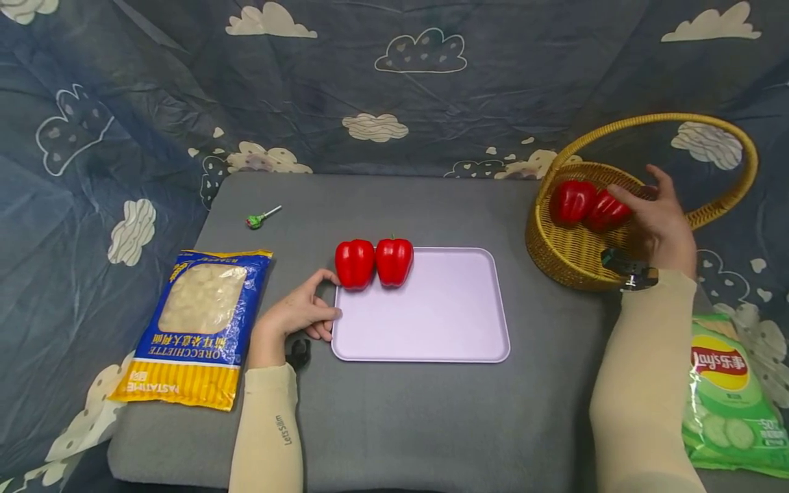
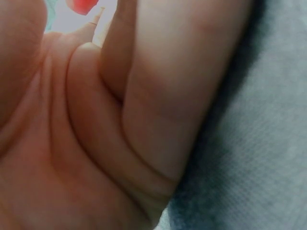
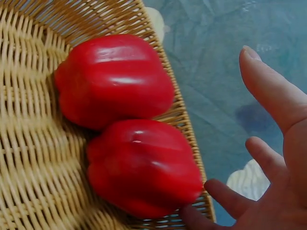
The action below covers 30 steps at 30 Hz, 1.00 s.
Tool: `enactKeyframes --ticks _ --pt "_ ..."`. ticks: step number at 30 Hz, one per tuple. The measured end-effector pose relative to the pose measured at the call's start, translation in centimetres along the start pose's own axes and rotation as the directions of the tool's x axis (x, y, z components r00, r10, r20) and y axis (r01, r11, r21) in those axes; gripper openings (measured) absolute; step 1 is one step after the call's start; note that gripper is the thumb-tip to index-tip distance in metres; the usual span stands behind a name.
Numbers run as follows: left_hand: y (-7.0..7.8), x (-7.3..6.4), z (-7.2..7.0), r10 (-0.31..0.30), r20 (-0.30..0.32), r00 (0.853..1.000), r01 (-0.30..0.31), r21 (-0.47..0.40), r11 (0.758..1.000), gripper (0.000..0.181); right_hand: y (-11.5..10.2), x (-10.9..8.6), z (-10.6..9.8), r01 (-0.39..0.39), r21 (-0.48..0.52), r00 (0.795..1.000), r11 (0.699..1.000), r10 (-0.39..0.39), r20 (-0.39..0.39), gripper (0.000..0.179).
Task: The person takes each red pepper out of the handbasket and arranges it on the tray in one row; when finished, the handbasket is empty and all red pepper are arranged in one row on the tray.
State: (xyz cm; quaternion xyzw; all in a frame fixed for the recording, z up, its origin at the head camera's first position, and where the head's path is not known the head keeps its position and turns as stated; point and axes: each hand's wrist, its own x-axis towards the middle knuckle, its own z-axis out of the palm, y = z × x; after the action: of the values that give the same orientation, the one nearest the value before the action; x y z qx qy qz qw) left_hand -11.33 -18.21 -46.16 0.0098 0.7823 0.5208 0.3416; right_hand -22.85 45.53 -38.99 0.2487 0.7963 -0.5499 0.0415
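I am holding my right hand (image 1: 662, 222) with fingers spread over the right side of the wicker basket (image 1: 551, 263); two red peppers (image 3: 115, 79) are lying inside, just left of that hand, touching, glossy and ridged; my left hand (image 1: 298, 311) is gripping the lilac tray (image 1: 444, 308) by its left rim; two more peppers (image 1: 394, 262), equally shiny, are sitting in its far left corner.

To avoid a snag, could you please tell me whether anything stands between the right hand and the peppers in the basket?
Nothing visible does: the basket's handle does not cross between the right hand and the nearer pepper.
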Motion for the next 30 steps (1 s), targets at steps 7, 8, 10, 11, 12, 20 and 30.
enactKeyframes --ticks 7,8,10,11,12,20,30 --pt "0.0 0.1 0.1 0.002 0.002 1.0 -0.002 -0.001 1.0 0.06 0.5 0.1 0.8 -0.046 0.154 0.998 0.987 0.039 0.049 0.105" --pt "0.0 0.0 0.1 0.003 0.003 1.0 -0.003 -0.002 1.0 0.06 0.5 0.1 0.9 -0.041 0.154 0.998 0.987 0.035 0.044 0.105" --pt "0.1 0.0 0.1 0.002 0.003 1.0 -0.002 -0.001 1.0 0.06 0.6 0.2 1.1 -0.032 0.135 0.999 0.99 0.027 0.035 0.105" --pt "0.1 0.0 0.1 0.002 0.003 1.0 -0.002 -0.002 1.0 0.06 0.6 0.2 1.2 -0.029 0.123 0.999 0.992 0.026 0.03 0.105" --pt "0.1 0.0 0.0 0.002 0.003 1.0 -0.002 -0.002 1.0 0.06 0.6 0.3 1.2 -0.028 0.107 0.999 0.994 0.026 0.024 0.105" --pt "0.1 -0.1 0.0 -0.007 0.01 1.0 0.007 -0.009 1.0 0.06 1.2 0.8 1.1 -0.032 -0.027 0.999 0.999 0.033 0.02 0.098" --pt "0.2 -0.2 -0.1 -0.009 0.006 1.0 0.009 -0.005 1.0 0.06 1.5 0.8 0.8 -0.054 -0.138 0.998 0.989 0.057 0.016 0.094"
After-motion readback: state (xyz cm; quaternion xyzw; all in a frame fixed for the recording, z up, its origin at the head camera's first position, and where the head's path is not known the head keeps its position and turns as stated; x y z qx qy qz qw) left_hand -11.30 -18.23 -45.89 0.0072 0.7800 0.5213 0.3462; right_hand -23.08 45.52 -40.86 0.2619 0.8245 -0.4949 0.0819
